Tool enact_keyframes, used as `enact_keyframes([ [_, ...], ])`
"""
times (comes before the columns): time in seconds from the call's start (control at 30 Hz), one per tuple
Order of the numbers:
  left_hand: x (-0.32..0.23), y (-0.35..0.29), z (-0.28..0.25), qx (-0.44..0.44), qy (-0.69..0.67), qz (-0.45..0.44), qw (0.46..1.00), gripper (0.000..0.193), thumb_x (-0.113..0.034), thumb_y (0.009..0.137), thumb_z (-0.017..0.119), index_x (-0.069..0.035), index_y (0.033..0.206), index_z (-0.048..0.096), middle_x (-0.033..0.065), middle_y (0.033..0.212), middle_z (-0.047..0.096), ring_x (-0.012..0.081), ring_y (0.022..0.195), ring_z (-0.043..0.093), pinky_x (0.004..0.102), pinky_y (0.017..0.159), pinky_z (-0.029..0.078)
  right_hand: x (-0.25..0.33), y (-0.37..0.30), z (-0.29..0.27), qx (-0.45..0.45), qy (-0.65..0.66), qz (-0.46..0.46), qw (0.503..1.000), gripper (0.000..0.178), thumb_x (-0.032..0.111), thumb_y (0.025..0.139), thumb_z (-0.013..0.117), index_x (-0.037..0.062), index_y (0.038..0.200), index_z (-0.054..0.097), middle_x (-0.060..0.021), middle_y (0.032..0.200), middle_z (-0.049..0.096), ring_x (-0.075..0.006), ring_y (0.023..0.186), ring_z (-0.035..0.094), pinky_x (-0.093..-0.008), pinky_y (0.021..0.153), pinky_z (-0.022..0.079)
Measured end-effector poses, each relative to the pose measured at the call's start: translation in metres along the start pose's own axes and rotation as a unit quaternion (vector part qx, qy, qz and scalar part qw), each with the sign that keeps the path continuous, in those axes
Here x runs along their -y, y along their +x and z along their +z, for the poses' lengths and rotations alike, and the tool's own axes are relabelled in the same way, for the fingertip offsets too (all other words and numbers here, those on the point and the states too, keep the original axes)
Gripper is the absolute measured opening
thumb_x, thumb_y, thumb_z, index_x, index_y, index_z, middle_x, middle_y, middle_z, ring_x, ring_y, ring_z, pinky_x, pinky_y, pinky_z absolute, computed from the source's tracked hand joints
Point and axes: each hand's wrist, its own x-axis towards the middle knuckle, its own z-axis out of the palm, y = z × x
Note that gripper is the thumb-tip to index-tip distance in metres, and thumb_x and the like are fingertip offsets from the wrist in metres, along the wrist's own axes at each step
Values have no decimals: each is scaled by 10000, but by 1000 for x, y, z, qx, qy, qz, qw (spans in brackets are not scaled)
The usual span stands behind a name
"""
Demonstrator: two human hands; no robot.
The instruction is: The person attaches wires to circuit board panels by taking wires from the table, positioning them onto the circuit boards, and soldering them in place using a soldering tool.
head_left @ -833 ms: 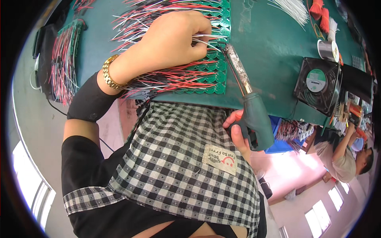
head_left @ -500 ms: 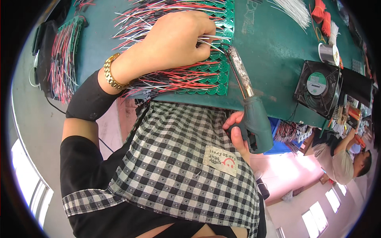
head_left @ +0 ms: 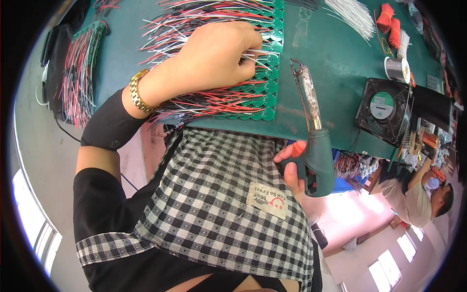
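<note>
A green circuit board panel (head_left: 269, 100) with scalloped round pads lies on the bench, rows of red, black and white wires (head_left: 219, 101) spreading leftward from it. Over this panel my left hand (head_left: 221, 52) is closed, thumb and fingers pinching thin white wires (head_left: 259, 52) whose ends reach the pads. My right hand (head_left: 291, 170), partly hidden, grips a gun-shaped soldering iron (head_left: 319, 158) with a dark green body. The iron's metal barrel points away from me, and its thin tip sits just right of the panel, apart from it.
To the right are a square black fan (head_left: 364, 109), a spool of solder wire (head_left: 397, 69), red wire bundles (head_left: 385, 18) and loose white wires (head_left: 354, 17). Another wired panel (head_left: 80, 73) lies far left. A blue bin (head_left: 342, 184) stands below the bench edge; another person (head_left: 411, 197) sits beyond.
The soldering iron's tip has drawn back from the wire ends at the panel's edge, moving to the right. My left hand still pinches the white wires, with only a slight shift.
</note>
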Motion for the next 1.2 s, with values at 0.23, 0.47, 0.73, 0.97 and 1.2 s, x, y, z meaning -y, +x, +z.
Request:
enact_keyframes([
  [0.23,-1,2,2,-6,1,9,1000,94,-33,686,612,-18,761,558,100,742,559,258,653,587,336,588,486,-5,0,3,-28,9,-5,1000,464,237,779,682,1,1121,476,-86,755,566,-170,685,560,-298,642,447],
  [0.47,-1,5,-6,19,-29,37,999,128,-79,736,627,-9,820,559,117,759,552,263,677,580,338,604,480,-12,1,3,-24,25,-16,999,457,264,796,671,6,1126,490,-82,766,558,-159,684,554,-298,646,449],
  [0.73,6,3,-11,14,-45,58,997,95,-64,846,595,-8,918,568,103,805,544,257,712,549,335,646,457,-14,-2,5,-4,42,-18,999,454,221,806,649,9,1166,473,-72,814,554,-146,688,544,-292,661,460],
  [0.97,-14,-5,-13,41,-94,23,995,99,-47,791,662,-21,881,631,73,770,511,216,698,543,303,611,451,-5,-11,-4,-3,-24,-27,999,290,128,779,603,-22,1019,542,-74,771,578,-141,666,545,-274,637,456],
  [1.2,-17,-9,-3,23,-3,8,1000,120,-12,693,646,-44,773,563,61,747,516,209,624,585,304,529,473,0,-14,-5,7,7,24,1000,171,115,759,613,-12,872,594,-78,749,587,-160,664,548,-273,625,447],
])
